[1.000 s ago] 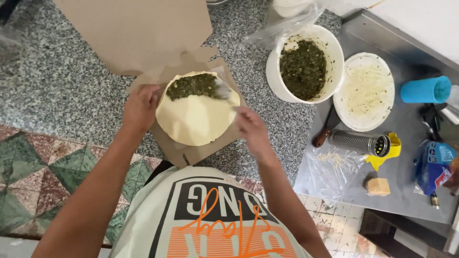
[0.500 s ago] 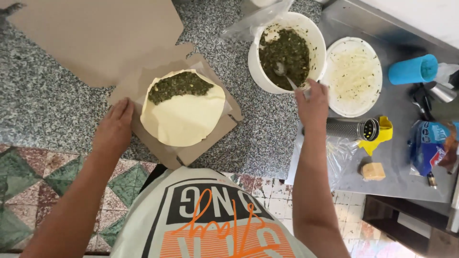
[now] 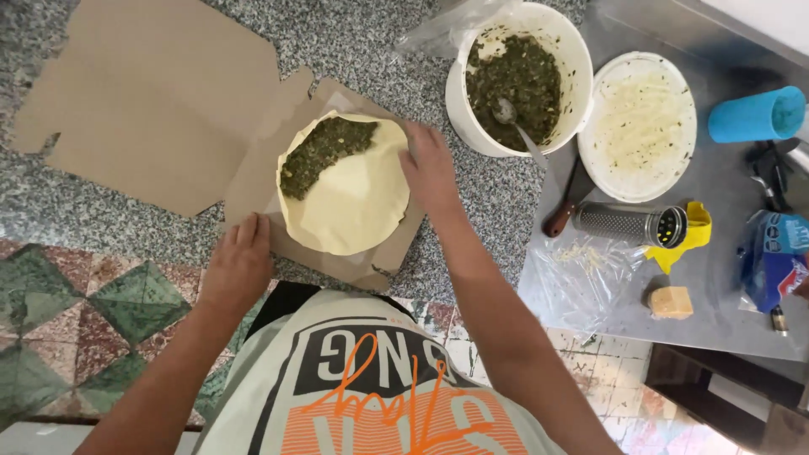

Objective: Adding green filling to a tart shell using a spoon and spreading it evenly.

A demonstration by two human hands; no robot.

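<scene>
A pale round of dough (image 3: 358, 198) lies on a piece of brown cardboard (image 3: 388, 261), with dark green filling (image 3: 318, 150) spread over its far left part. My left hand (image 3: 238, 263) rests flat on the cardboard's near left edge, holding nothing. At the dough's right rim sits my right hand (image 3: 430, 168), fingers touching its edge. A white bucket (image 3: 573, 50) of the same green filling stands to the right, and a metal spoon (image 3: 516, 126) lies inside it.
A large flat cardboard sheet (image 3: 152, 101) lies at the left on the speckled stone counter (image 3: 497, 190). On a metal tray (image 3: 725, 253) at the right are a white lid (image 3: 640, 126), a metal grater (image 3: 628, 223), a cheese block (image 3: 672, 302) and a blue cup (image 3: 756, 114).
My right hand went to the bucket, left the spoon in the filling, and came back to the dough's right edge. My left hand slid down to the cardboard's near left edge.
</scene>
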